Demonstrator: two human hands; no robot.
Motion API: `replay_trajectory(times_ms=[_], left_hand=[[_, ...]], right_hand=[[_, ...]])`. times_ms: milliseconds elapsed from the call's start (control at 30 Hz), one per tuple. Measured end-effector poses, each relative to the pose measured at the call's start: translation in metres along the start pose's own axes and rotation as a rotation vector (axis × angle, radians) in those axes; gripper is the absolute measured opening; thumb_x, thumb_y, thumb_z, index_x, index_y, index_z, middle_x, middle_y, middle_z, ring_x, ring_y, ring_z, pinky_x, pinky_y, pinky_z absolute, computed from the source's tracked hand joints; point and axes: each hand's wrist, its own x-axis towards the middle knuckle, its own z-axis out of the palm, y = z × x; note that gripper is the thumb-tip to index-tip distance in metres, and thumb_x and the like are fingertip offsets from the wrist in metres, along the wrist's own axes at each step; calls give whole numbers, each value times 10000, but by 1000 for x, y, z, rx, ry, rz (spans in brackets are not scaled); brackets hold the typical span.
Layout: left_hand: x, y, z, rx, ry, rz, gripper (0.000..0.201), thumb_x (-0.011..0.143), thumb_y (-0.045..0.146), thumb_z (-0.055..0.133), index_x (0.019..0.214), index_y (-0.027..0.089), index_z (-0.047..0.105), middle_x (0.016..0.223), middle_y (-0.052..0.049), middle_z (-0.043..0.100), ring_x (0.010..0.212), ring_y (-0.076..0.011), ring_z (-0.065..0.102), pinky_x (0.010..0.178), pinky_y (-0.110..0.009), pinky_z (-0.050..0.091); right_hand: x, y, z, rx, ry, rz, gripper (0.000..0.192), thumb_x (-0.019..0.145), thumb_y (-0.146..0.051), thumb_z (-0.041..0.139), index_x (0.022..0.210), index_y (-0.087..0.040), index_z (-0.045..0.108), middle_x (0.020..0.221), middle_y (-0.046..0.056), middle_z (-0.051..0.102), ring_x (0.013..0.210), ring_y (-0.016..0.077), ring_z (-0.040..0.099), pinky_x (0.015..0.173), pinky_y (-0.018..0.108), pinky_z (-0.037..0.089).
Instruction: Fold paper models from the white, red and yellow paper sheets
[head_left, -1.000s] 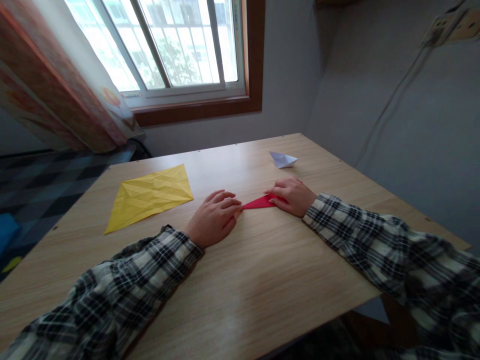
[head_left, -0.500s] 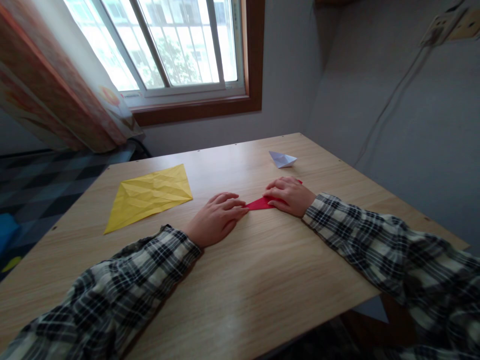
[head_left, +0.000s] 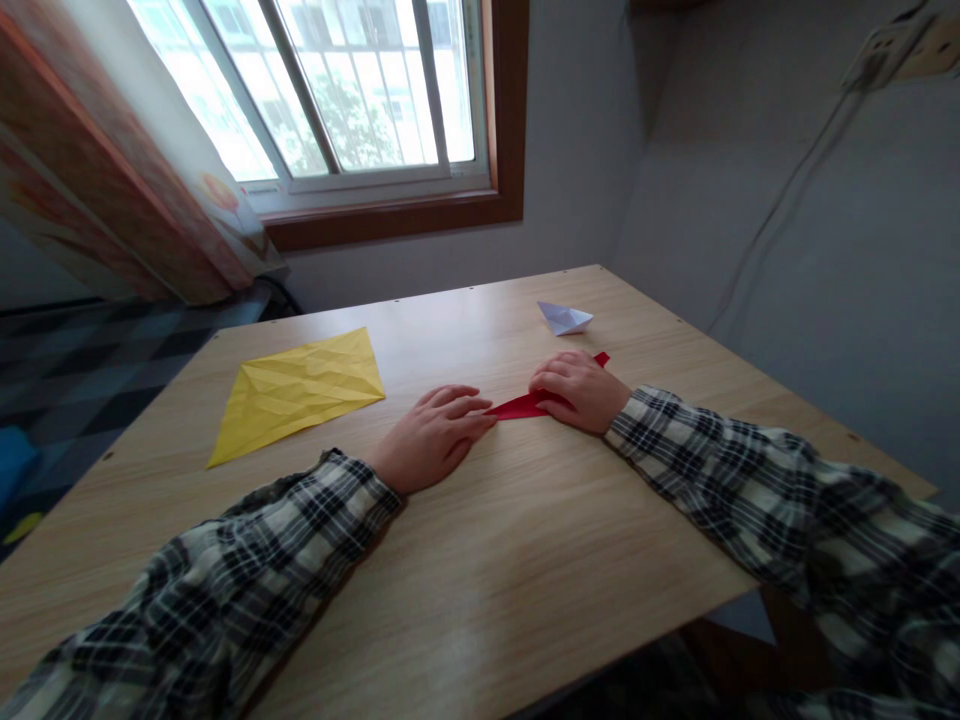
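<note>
A folded piece of red paper (head_left: 520, 407), narrow and pointed at its left end, lies on the wooden table between my hands. My left hand (head_left: 439, 435) pinches the pointed left tip, its fingers bent over the end. Curled over the middle and right part is my right hand (head_left: 577, 392), thumb towards me and fingers on the far side, gripping the paper. A small red end sticks out beyond the right knuckles. The stretch of paper under the right palm is hidden.
A creased yellow paper sheet (head_left: 304, 390) lies to the left on the table (head_left: 450, 590). Behind my right hand sits a white folded paper boat (head_left: 565, 318). A wall meets the table's right side, and a window (head_left: 360, 90) is beyond the far edge.
The red paper's right end now stands out further above my right hand. The right fingers have shifted slightly; my left hand stays in place.
</note>
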Motion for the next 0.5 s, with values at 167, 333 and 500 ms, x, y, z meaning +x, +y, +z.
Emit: replay_trajectory(times_ms=[167,333,500], left_hand=[[0,-1,0,0,6,1,315,974,230,450,1230,254,633,1294,-33,646,1236,-245,528,1046,-474,442],[0,1,-2,12,18,1,296,973,240,450,1188,238,653,1253,-38,669,1207,-233,549,1053,-464,433],[1,5,-5,75,84,-53,258,951,232,466,1049,252,703,1122,-20,720,1110,-216,603,1059,-490,408]], right_hand=[[1,-1,1,0,23,-37,123,902,-222,542,948,-194,653,1026,90,705,1036,251,589,992,442,354],[1,0,1,-28,33,-73,112,877,-169,530,904,-198,635,986,79,710,1022,242,595,1013,444,333],[1,-2,0,-58,19,-89,130,866,-150,515,902,-197,631,986,87,709,1010,241,595,1025,441,330]])
